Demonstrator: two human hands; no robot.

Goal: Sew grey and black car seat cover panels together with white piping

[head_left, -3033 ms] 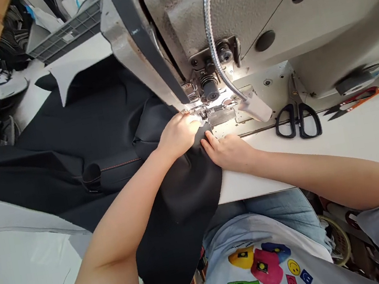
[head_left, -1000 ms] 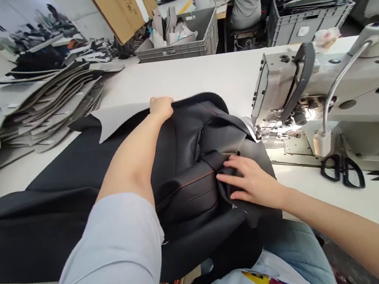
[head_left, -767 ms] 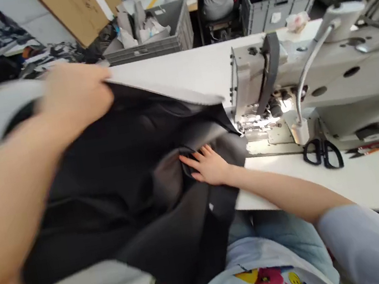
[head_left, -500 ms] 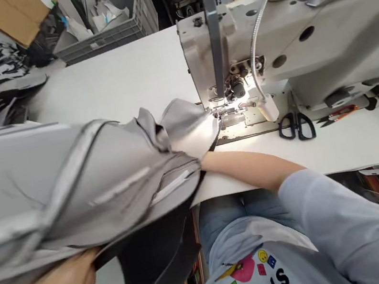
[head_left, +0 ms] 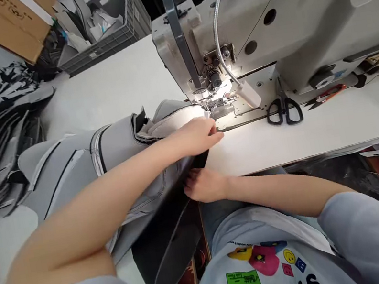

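Note:
A grey sewn fabric cover [head_left: 120, 139] with pale seams and a black underside lies across the table, its right end under the lit presser foot of the sewing machine [head_left: 212, 102]. My left hand [head_left: 196, 136] reaches over the cover, fingers closed on its edge just in front of the needle area, thumb pointing right. Lower down, my right hand [head_left: 206, 185] has its fingers curled round the cover's dark edge at the table front; its fingertips are partly hidden. A black flap [head_left: 170, 242] of the cover hangs below the table edge.
Black-handled scissors [head_left: 284, 109] and orange thread snips [head_left: 325, 96] lie right of the needle area. A stack of dark cut pieces [head_left: 3, 158] sits at the left. Behind the table stand a grey crate [head_left: 133, 20] of scraps and a cardboard box [head_left: 10, 26].
My left hand has moved from under the cover's left part to its edge beside the needle. My right hand has come back toward me, out from the folds. The cover now lies lower and flatter.

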